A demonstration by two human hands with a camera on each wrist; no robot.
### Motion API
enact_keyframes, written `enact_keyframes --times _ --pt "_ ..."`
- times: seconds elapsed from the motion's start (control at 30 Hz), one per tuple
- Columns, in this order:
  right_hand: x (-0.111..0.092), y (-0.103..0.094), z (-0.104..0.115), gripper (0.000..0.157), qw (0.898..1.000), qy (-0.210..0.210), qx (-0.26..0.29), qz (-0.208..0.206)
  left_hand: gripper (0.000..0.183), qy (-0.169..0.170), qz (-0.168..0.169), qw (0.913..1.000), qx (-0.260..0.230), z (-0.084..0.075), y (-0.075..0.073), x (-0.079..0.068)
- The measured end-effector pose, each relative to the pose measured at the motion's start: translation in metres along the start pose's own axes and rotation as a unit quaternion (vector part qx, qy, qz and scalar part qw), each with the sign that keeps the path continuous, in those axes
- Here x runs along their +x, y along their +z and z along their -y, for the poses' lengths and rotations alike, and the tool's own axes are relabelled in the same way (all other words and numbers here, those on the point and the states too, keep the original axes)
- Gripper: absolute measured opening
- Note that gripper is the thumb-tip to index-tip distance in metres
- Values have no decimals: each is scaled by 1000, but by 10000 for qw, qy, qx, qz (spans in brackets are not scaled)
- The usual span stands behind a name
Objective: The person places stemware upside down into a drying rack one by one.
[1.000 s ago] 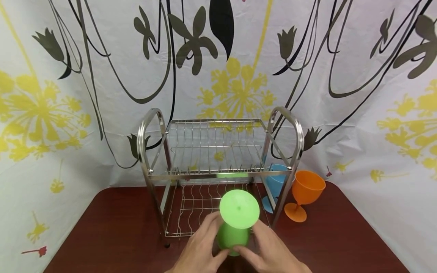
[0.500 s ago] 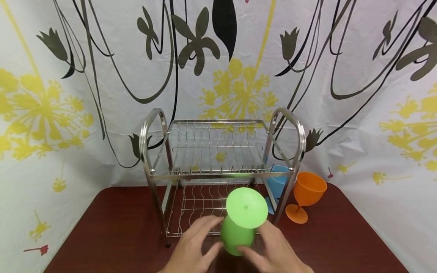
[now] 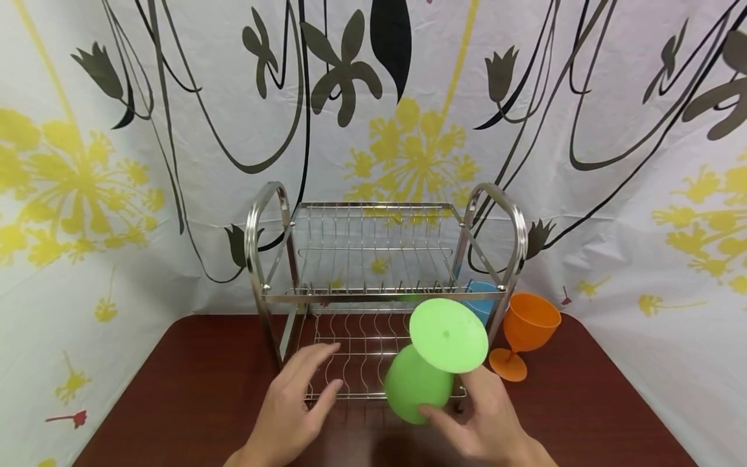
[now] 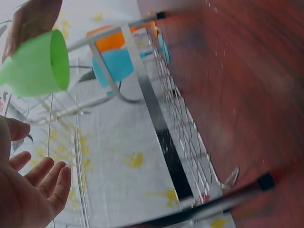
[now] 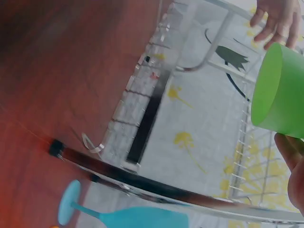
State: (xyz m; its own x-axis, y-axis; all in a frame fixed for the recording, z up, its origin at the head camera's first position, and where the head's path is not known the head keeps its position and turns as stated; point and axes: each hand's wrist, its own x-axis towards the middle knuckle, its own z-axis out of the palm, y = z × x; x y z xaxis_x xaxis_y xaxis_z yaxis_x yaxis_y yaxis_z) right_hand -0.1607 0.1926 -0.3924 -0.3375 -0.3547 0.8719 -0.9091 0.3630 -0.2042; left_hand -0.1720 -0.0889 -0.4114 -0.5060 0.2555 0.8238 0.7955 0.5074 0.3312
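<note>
A green plastic goblet is held upside down and tilted in front of the metal dish rack, its round foot uppermost. My right hand grips it from the right, thumb across the bowl. To the left, my left hand is apart from the goblet, fingers spread and loosely bent with nothing between them. In the left wrist view the goblet's open mouth faces the table side, and the left fingers are bare. The right wrist view shows the right thumb against the bowl.
An orange goblet stands upright on the dark red table, right of the rack. Behind the rack's right post is a blue goblet, partly hidden. A patterned curtain closes off the back and sides.
My left hand has let go of the green goblet and moved left. My right hand has carried the goblet slightly right and up, and it tilts more.
</note>
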Motion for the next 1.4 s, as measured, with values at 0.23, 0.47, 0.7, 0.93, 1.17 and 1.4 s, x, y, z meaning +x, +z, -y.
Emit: enact_keyframes --times 0.23,0.47,0.7,0.93,1.17,1.4 --pt "16 -10 -3 66 9980 -406 -290 -391 51 -194 -197 9994 222 6 -10 -1" --pt "36 -17 6 68 9961 -616 -88 -623 50 -342 -564 9973 322 10 -20 4" --pt "31 -21 -2 66 9933 -795 -410 -734 49 -614 -953 9934 150 12 -26 4" --pt "35 -27 0 68 9934 -874 -384 -631 50 -615 -1496 9866 190 16 -26 3" --pt "49 -37 4 70 9947 -823 -339 -520 56 -781 -1949 9777 95 17 -22 4" --pt "65 -44 10 67 9927 -1005 -263 -617 55 -932 -2135 9721 273 19 -24 5"
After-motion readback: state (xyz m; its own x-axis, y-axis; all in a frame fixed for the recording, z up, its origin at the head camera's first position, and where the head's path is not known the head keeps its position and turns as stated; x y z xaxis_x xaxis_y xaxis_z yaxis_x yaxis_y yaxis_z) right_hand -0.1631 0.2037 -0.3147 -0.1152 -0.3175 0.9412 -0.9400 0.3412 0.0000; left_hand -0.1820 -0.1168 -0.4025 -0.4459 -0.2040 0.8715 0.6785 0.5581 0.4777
